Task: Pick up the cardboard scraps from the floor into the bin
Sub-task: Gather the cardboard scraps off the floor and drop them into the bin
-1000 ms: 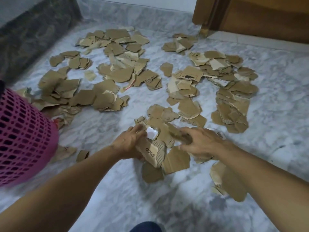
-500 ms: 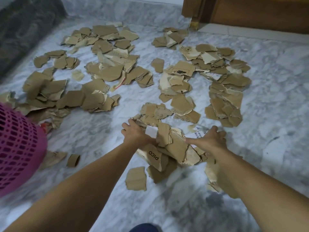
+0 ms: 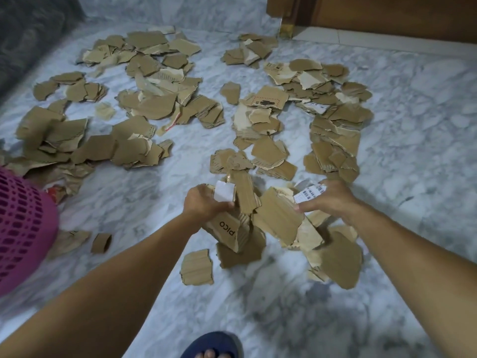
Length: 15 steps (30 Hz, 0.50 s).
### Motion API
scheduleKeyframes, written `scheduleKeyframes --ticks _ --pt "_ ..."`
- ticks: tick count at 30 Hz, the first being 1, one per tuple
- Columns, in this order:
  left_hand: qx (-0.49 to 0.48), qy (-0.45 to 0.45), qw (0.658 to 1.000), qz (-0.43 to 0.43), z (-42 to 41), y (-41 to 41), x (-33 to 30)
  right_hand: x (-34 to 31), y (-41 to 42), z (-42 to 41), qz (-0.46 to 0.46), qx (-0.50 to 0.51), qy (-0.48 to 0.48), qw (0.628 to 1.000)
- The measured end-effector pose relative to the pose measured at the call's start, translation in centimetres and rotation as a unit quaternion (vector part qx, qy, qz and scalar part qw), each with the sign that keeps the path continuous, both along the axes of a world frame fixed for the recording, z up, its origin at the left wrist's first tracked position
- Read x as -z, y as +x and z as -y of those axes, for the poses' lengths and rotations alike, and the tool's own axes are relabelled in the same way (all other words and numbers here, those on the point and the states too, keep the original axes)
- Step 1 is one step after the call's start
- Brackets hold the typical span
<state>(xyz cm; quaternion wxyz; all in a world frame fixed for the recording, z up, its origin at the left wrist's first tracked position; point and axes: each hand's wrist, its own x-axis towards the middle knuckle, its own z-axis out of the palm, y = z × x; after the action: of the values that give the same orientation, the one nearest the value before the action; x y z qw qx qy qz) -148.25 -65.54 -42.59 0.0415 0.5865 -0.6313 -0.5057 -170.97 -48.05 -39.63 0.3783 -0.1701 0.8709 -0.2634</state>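
Nearest, at bottom edge: a foot [image 3: 210,353] in a blue slipper [image 3: 214,342] on the marble floor [image 3: 258,319]. Both forearms are stretched fwd from the lower corners. Loose scrap [image 3: 197,266] lies flat betw the arms, just below the held stack.

L hand [image 3: 204,202] is curled round the left side of a scrap bundle [image 3: 258,215]; the "PICO" piece [image 3: 227,228] hangs under it and a white slip [image 3: 224,194] is pinned at the thumb. R hand [image 3: 333,197] is clamped on the bundle's right side, fingers bent, with a barcode label [image 3: 309,193] caught under them. Bundle is squeezed betw both hands and appears lifted off the floor; bigger pieces [image 3: 335,259] sag below the r wrist, some blurred.

Pink mesh bin [image 3: 23,228] is cut off at the left edge, well apart from the bundle. Two small scraps [image 3: 102,242] lie near its base.

Farther out the floor is covered w/ scrap piles [image 3: 144,107] left, centre and right. Dark stone wall [image 3: 31,34] is seen far left, wooden door frame [image 3: 374,11] far right
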Motion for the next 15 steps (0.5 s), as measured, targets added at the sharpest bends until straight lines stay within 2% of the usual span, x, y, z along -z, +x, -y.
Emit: scheduleKeyframes --ticks 7,8,9,11,15 --pt "0.187 0.032 0.982 -0.018 -1.8 0.8 -2.7 -0.9 -2.1 -6.0 -0.062 -0.097 0.088 0.989" --pt "0.219 0.019 0.975 0.016 -2.5 0.6 -2.7 -0.6 -1.8 -6.5 -0.075 -0.099 0.099 0.987" --pt "0.264 -0.021 0.96 0.085 -3.2 0.3 -2.4 -0.2 -1.5 -7.2 -0.094 -0.095 0.112 0.985" --pt "0.313 -0.114 0.919 0.212 -4.7 0.2 -1.4 0.4 -0.8 -8.1 -0.104 -0.066 0.142 0.982" --pt "0.294 -0.156 0.91 0.248 -7.0 0.8 0.4 1.1 0.9 -8.9 -0.078 -0.029 0.224 0.971"
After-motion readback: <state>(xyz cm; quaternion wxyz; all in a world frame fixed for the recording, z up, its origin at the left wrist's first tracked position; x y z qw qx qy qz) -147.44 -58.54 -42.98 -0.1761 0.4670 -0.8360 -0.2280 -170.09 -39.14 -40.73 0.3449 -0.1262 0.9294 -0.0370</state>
